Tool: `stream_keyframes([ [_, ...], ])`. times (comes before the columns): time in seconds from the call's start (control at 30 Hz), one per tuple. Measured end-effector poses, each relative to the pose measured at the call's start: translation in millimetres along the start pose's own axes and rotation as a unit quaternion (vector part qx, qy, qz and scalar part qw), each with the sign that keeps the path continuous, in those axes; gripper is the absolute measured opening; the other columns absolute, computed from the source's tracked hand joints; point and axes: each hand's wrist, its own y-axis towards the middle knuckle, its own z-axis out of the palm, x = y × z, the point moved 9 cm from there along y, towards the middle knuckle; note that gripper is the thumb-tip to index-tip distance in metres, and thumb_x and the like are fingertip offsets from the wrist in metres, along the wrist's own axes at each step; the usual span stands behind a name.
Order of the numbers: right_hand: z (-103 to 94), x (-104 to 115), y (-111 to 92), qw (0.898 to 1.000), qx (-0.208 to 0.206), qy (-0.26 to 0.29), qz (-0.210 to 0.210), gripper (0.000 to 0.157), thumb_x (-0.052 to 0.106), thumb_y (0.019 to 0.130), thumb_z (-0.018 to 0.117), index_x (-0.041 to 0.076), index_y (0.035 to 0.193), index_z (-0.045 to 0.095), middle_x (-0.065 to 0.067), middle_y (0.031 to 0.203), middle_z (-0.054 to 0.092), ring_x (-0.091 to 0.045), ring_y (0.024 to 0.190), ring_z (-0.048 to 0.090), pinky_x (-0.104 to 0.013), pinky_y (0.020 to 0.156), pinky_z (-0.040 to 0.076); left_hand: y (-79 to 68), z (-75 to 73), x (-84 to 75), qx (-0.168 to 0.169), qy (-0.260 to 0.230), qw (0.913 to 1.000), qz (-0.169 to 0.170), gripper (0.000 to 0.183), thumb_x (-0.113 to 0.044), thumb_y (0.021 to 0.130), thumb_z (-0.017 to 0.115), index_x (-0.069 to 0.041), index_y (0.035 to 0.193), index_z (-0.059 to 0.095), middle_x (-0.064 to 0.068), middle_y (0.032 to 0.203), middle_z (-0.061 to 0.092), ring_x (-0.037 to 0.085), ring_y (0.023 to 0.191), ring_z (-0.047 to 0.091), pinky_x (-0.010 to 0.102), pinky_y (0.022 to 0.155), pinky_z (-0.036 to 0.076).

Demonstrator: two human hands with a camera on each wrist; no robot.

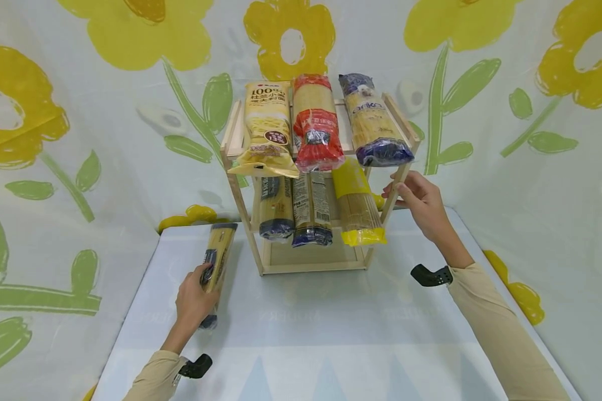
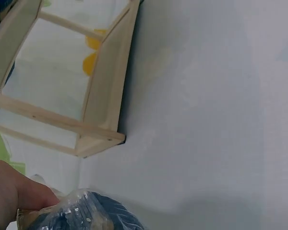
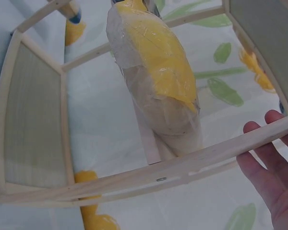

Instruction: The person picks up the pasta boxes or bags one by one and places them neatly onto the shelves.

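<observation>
My left hand [image 1: 194,298] grips a clear pack of spaghetti [image 1: 221,245] with dark blue ends, left of a wooden rack [image 1: 311,268]. In the left wrist view, the pack's dark blue end [image 2: 113,211] shows beside the thumb. My right hand [image 1: 423,201] holds the right front post of the rack, with fingers and thumb on either side of it. In the right wrist view, the fingers [image 3: 266,160] lie across the wooden post [image 3: 216,151]. A yellow-wrapped noodle pack [image 1: 359,206] lies on the middle shelf close by that hand.
On the top shelf lie a cream pasta pack [image 1: 267,120], a red one [image 1: 317,125] and a blue-ended one [image 1: 373,120]. Two dark-ended packs [image 1: 276,209] share the middle shelf with the yellow one. The rack stands on a pale table [image 1: 301,328] before a flowered cloth.
</observation>
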Motion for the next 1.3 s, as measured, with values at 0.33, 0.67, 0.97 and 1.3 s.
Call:
stream_keyframes([
  [0.33, -1.4, -6, 1, 1.0, 0.0, -0.004, -0.002, 0.024, 0.011, 0.099, 0.048, 0.004, 0.121, 0.056, -0.019, 0.098, 0.063, -0.019, 0.088, 0.066, -0.029, 0.076, 0.055, -44.2, -19.3, -14.0, 0.001, 0.006, 0.9998, 0.02, 0.06, 0.001, 0.072, 0.071, -0.005, 0.13, 0.055, 0.022, 0.105, 0.059, 0.032, 0.08, 0.059, 0.034, 0.051, 0.046],
  [0.67, -3.1, -5, 0, 1.0, 0.0, 0.019, -0.013, 0.023, 0.008, 0.099, 0.048, 0.003, 0.12, 0.057, -0.017, 0.096, 0.063, -0.022, 0.087, 0.066, -0.029, 0.075, 0.055, -85.3, -16.9, -23.6, 0.05, -0.005, 0.9987, -0.014, 0.07, 0.008, 0.065, 0.07, -0.007, 0.132, 0.053, 0.021, 0.109, 0.058, 0.028, 0.078, 0.058, 0.029, 0.049, 0.047],
  [0.97, -0.4, -8, 1, 1.0, 0.004, 0.023, -0.009, 0.023, 0.009, 0.099, 0.048, 0.003, 0.119, 0.057, -0.017, 0.097, 0.064, -0.02, 0.088, 0.066, -0.029, 0.075, 0.055, -122.2, -6.0, -23.6, 0.075, 0.004, 0.9947, -0.07, 0.074, 0.006, 0.06, 0.073, -0.013, 0.13, 0.058, 0.015, 0.109, 0.061, 0.023, 0.08, 0.058, 0.033, 0.056, 0.046],
  [1.3, -2.6, -8, 0, 1.0, 0.003, 0.028, -0.009, 0.023, 0.009, 0.099, 0.048, 0.002, 0.119, 0.057, -0.017, 0.097, 0.064, -0.02, 0.087, 0.066, -0.028, 0.075, 0.055, -133.6, 16.9, -51.7, 0.097, -0.014, 0.994, -0.048, 0.073, 0.006, 0.057, 0.075, -0.017, 0.125, 0.062, 0.01, 0.112, 0.062, 0.023, 0.087, 0.059, 0.037, 0.063, 0.049],
])
